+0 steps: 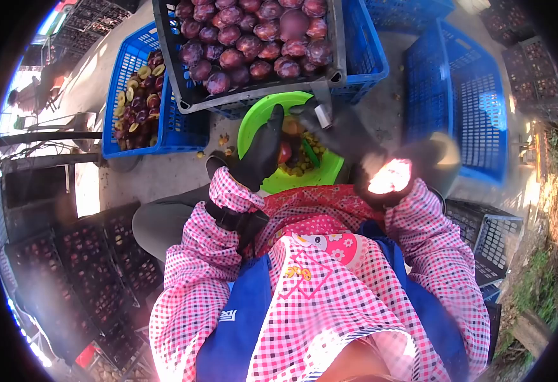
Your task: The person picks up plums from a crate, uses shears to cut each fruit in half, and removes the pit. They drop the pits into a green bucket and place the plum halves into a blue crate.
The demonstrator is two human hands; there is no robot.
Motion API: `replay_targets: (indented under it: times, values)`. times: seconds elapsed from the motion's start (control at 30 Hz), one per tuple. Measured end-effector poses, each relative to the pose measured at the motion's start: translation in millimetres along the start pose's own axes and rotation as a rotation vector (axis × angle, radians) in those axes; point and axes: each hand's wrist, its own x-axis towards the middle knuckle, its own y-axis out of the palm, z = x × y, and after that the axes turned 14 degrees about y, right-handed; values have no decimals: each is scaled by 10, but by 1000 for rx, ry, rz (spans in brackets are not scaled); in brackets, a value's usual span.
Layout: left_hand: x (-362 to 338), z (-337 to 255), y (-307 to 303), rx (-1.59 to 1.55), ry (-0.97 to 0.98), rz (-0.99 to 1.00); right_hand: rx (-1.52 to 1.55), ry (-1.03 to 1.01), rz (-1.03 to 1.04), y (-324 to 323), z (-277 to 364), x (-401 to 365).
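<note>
My left hand [261,151], in a black glove, is at the left side of a bright green basin [248,132], fingers stretched forward and apart. A reddish plum [284,153] shows just right of it, over the basin. My right hand [342,130], also gloved in black, reaches in from the right with its fingers bent inward. A small white piece [323,117] lies across those fingers; I cannot tell what they grip. Between the hands is a brownish, blurred round fruit [291,125]. Yellowish plum pits and scraps [299,168] lie in the basin, with a green strip [310,153] among them.
A black crate [193,102] heaped with whole purple plums [247,44] rests on a blue crate [365,44] ahead. At left, a blue crate [116,124] contains cut plums [140,95]. Another blue crate [482,108] stands at right. Dark fruit trays [81,267] lie at lower left.
</note>
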Motion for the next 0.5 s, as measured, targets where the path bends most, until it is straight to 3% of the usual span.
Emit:
replay_targets:
  times: [0.03,0.07,0.17,0.23,0.3,0.33,0.37,0.4,0.43,0.47,0.5]
  values:
    - [-2,-3,29,3,0,5,-370,-262,-184,110,-16,-14]
    - [-10,-8,62,22,22,-1,-419,-183,-184,262,-269,21]
    - [-114,-60,126,29,62,20,-411,-36,-101,185,-3,-76]
    - [-99,-24,123,19,80,56,-386,-111,-116,187,-16,-91]
    - [-56,104,93,517,716,261,-361,-186,-131,190,-23,-121]
    - [-114,76,36,554,562,295,-113,-116,-135,202,-19,-140]
    - [-90,55,16,561,564,293,135,-45,-134,204,-16,-142]
    - [-67,20,14,-77,195,258,140,-46,-131,170,-13,-142]
    - [-35,-14,15,-708,-181,198,592,138,-8,96,-13,-123]
    - [-19,-97,-45,-737,-153,227,1040,326,124,46,3,-102]
    - [-86,-278,-94,-438,14,58,1040,319,129,-3,105,-101]
